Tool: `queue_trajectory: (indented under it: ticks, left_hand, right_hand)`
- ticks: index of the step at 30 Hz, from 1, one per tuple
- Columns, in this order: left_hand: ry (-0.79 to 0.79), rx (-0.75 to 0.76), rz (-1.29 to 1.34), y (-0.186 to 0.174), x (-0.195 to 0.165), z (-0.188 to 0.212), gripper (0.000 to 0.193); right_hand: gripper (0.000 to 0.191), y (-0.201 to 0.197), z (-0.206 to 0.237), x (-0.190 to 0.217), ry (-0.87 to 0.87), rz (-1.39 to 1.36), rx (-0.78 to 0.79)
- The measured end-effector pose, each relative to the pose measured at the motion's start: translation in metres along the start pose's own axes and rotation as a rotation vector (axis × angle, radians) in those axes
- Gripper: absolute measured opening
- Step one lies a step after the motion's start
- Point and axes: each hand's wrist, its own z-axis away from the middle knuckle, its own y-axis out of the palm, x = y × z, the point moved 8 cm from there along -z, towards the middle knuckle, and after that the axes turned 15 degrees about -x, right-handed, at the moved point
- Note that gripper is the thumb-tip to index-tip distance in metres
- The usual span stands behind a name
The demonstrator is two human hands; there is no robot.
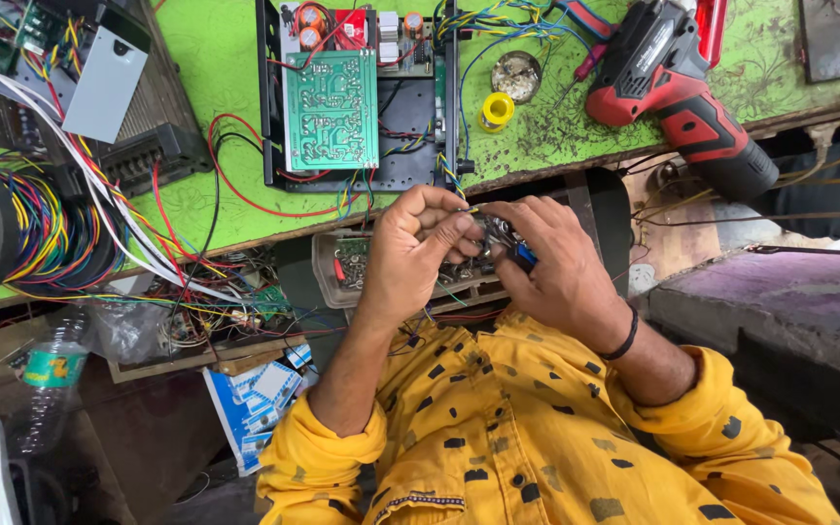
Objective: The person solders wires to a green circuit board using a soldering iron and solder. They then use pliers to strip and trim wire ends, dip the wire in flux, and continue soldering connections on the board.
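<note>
Both hands meet just below the bench edge, over the person's yellow spotted shirt (527, 428). The left hand (418, 251) curls its fingers and thumb around a small metal part (494, 234) with a blue piece at its lower end; the right hand (558, 267), a black band (624, 338) at its wrist, pinches the same part from the other side. The part is mostly hidden between the fingers, so its exact kind is hard to tell; thin coloured wires run from it up to the open black chassis (269, 107) on the bench.

In that chassis sits a green circuit board (331, 109), upright in view, with orange capacitors (310, 26) above it. Right of the chassis lie a round metal tin (516, 76) and a yellow tape roll (497, 110), then a red and black cordless drill (678, 92) lying slantwise at the bench edge. Directly under the hands a clear plastic tray (328, 277) holds small parts. At lower left a clear plastic bottle (49, 379) with a green and orange label band stands near a blue and white printed carton (255, 397), which lies on the floor.

The bench (211, 49) has a bright green patterned top, stained dark near the drill. A grey box (104, 83) and a bundle of coloured wires (51, 233) crowd its left end. To the right a purple-topped slab (780, 282) stands well apart.
</note>
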Motion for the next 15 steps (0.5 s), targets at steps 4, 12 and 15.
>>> queue_trajectory:
  ticks: [4,12,15]
  left_hand:
    - [0.063,-0.031,-0.039,0.001,-0.004,0.001,0.011]
    - [0.08,-0.006,-0.091,0.01,-0.011,0.004,0.009]
    - [0.081,0.029,-0.103,0.013,-0.012,0.005,0.011]
  right_hand:
    - [0.047,0.002,0.003,-0.004,0.001,0.013,0.02]
    - [0.047,0.009,0.001,-0.01,0.015,0.013,0.016]
    - [0.047,0.008,0.001,-0.01,0.008,0.0,0.016]
